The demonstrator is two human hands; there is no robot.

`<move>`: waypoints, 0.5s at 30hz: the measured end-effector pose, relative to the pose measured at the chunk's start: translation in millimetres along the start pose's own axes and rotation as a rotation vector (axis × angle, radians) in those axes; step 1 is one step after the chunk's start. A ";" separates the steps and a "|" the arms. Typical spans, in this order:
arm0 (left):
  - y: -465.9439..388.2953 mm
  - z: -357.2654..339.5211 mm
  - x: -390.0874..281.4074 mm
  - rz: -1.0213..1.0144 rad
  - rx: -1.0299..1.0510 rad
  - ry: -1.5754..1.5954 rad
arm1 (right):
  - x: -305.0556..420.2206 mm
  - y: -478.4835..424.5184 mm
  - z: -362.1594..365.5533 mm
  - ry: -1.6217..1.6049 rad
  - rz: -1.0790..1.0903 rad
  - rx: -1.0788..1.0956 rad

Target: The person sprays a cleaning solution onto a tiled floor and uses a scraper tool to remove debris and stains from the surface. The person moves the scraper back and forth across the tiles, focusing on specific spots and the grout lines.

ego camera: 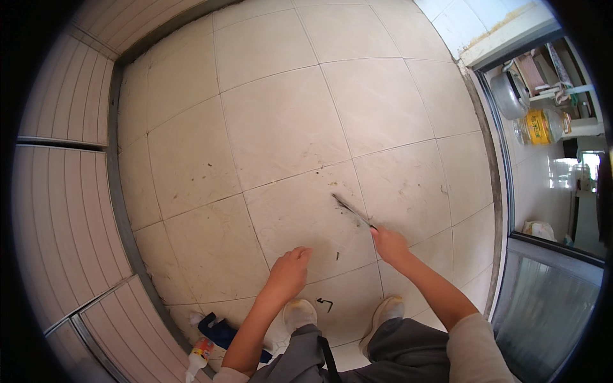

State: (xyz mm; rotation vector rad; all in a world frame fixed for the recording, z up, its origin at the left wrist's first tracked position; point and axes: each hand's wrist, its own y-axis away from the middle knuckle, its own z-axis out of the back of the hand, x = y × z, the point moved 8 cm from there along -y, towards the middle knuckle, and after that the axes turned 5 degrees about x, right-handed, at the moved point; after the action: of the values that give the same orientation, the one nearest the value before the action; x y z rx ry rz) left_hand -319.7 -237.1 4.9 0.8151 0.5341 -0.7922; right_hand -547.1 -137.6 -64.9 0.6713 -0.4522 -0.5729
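My right hand (390,245) grips the near end of a slim, dark long-handled tool (354,210), blurred so that its exact kind is unclear. Its far tip slants up and left, close to dark smudges and crumbs (333,184) on the tiled floor (287,124). To the left, my left hand (289,269) hangs above the tiles with loosely bent fingers and nothing visible in it; its palm is hidden. A short green scrap (337,256) lies between the two hands. Near my left shoe (300,313) is a bent dark strip (326,303).
Pinkish panelled cabinets (67,215) line the left side. Beside my left arm lie a dark blue cloth-like item (218,330) and a labelled bottle (200,352). On the right, past a door track, stand a metal kettle (508,95), a large plastic bottle (539,127) and a glazed door panel (546,306).
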 end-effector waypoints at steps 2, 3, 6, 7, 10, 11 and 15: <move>-10.3 -3.9 -15.6 -0.034 0.016 -0.019 | 50.8 -20.8 14.3 -0.046 0.139 -0.149; -13.2 -8.9 -22.0 -0.049 0.027 -0.070 | 76.4 -38.1 12.6 -0.054 0.136 -0.126; -18.5 -11.0 -31.0 -0.084 0.023 -0.201 | 87.3 -62.3 18.3 -0.076 0.140 -0.117; -16.4 -7.5 -29.0 -0.078 0.002 -0.225 | 86.1 -62.8 16.6 -0.080 0.147 -0.115; -2.5 0.7 -13.3 -0.042 -0.059 -0.254 | 20.0 -28.3 16.9 -0.049 0.127 -0.091; 0.8 -1.7 -11.3 -0.036 -0.075 -0.248 | -11.8 -13.4 17.1 -0.001 0.129 -0.095; 10.2 -26.7 -11.9 0.050 0.112 -0.239 | -66.1 21.0 19.2 0.091 0.102 -0.053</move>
State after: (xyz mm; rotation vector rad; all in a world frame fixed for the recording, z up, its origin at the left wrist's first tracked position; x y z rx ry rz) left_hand -322.0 -206.4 1.9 0.8207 0.2575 -0.8655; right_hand -600.6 -91.6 -50.6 0.6176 -0.3825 -0.4542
